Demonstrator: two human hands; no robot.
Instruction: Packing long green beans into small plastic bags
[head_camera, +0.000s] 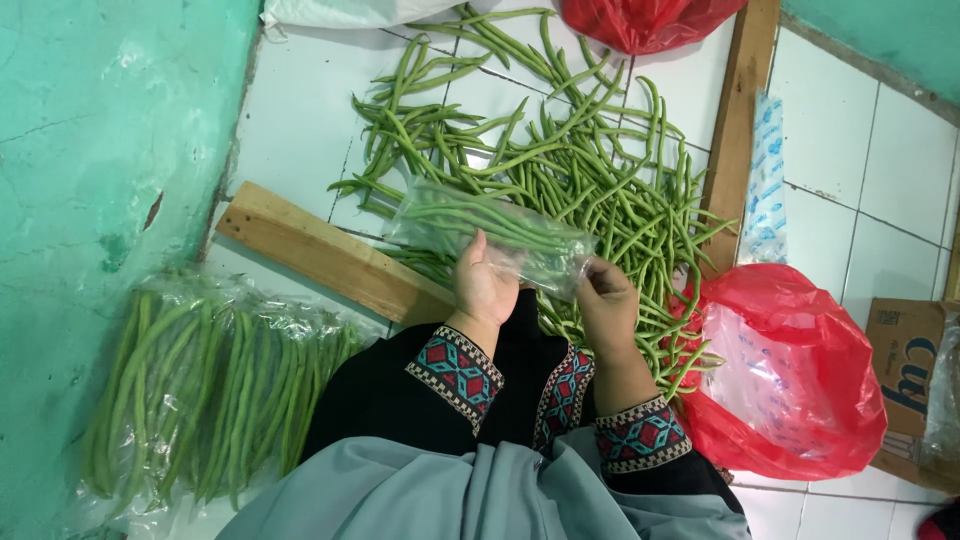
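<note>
A thin clear bag (490, 235) stuffed with long green beans is gripped by the left hand (484, 287) and pinched at its open end by the right hand (607, 303), above the loose bean pile (560, 150) on the smooth white tiled floor (300, 110).

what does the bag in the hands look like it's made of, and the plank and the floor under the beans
The bag looks like thin clear plastic film: glossy, crinkled, with the beans showing through it. Both the left hand and the right hand hold it. The plank seems to be bare, unpainted wood, pale with a matt grain. The floor appears to be glazed white tile, smooth with dark grout lines.
</note>
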